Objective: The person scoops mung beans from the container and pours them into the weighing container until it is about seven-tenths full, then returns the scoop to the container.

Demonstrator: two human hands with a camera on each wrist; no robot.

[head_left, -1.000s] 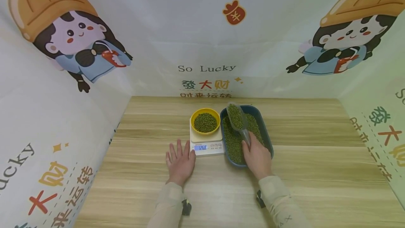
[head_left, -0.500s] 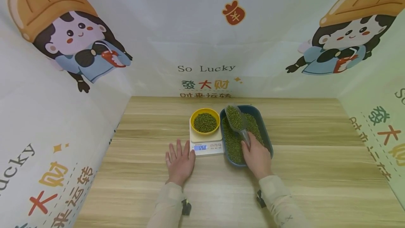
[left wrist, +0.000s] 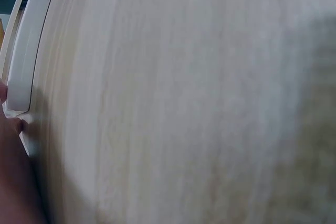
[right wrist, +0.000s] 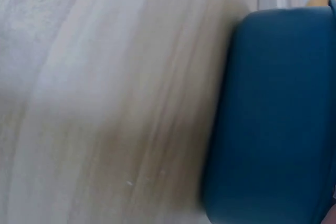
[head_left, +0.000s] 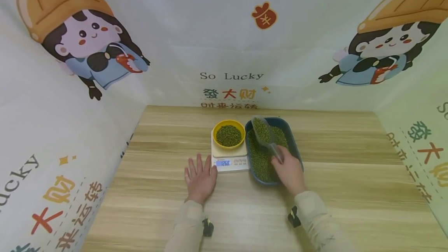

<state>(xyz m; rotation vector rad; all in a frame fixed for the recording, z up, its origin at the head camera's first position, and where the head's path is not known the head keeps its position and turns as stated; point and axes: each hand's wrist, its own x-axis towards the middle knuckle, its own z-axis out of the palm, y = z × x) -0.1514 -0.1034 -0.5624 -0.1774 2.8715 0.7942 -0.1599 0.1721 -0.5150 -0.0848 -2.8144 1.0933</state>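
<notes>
My right hand point(head_left: 290, 170) grips the handle of a clear plastic scoop point(head_left: 272, 146), which is tilted and full of green mung beans. The scoop is over a dark blue tub point(head_left: 296, 147) holding more mung beans point(head_left: 260, 160). To its left, a yellow bowl point(head_left: 229, 122) with mung beans stands on a white kitchen scale point(head_left: 229, 153); the display reads 126.8. My left hand point(head_left: 201, 180) lies flat with fingers spread on the table, its thumb at the scale's front left corner. The right wrist view shows mainly the tub's outer wall point(right wrist: 273, 114).
The wooden table point(head_left: 168, 135) runs back to a printed white cloth wall point(head_left: 196, 42), with cloth sides at left and right. Scale and tub stand side by side, nearly touching.
My right hand and the scoop have shifted slightly, the handle sitting a little further right. The head view has moved a bit. My left hand stays in place and the display is unchanged.
</notes>
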